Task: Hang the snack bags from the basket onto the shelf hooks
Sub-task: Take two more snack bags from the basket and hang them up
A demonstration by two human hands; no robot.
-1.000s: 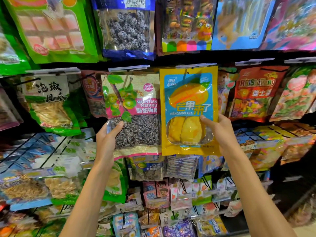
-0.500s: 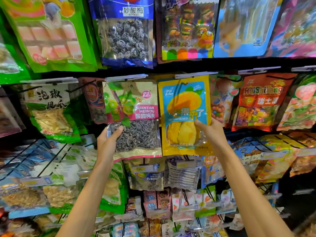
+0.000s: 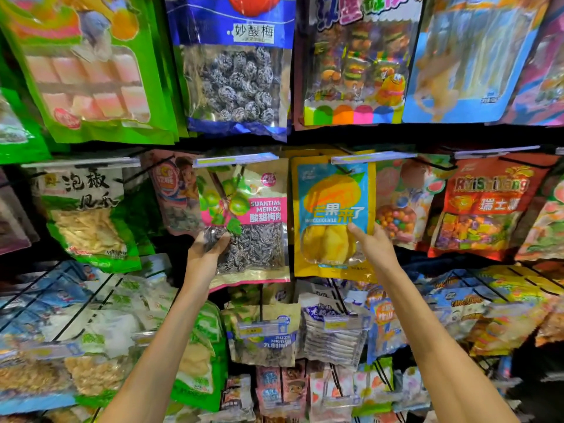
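Observation:
A yellow and blue dried-mango bag (image 3: 331, 209) hangs at the middle shelf row, its top tucked under a price-label strip (image 3: 372, 157) on a hook. My right hand (image 3: 370, 244) grips its right edge, thumb across the front. To the left hangs a plum bag (image 3: 253, 215) with green fruit and a pink label. My left hand (image 3: 207, 254) holds that bag's lower left corner. The basket is out of view.
Hanging snack bags fill the wall. Above are a green bag (image 3: 85, 71), a blue plum bag (image 3: 235, 68) and a gummy bag (image 3: 354, 65). A red candy bag (image 3: 488, 206) hangs to the right. Lower hooks carry small packets (image 3: 332, 334).
The mango bag has gone further back onto its hook, under the label strip. Both hands reached forward with the bags, the left closing on the plum bag's corner. The view tilted upward.

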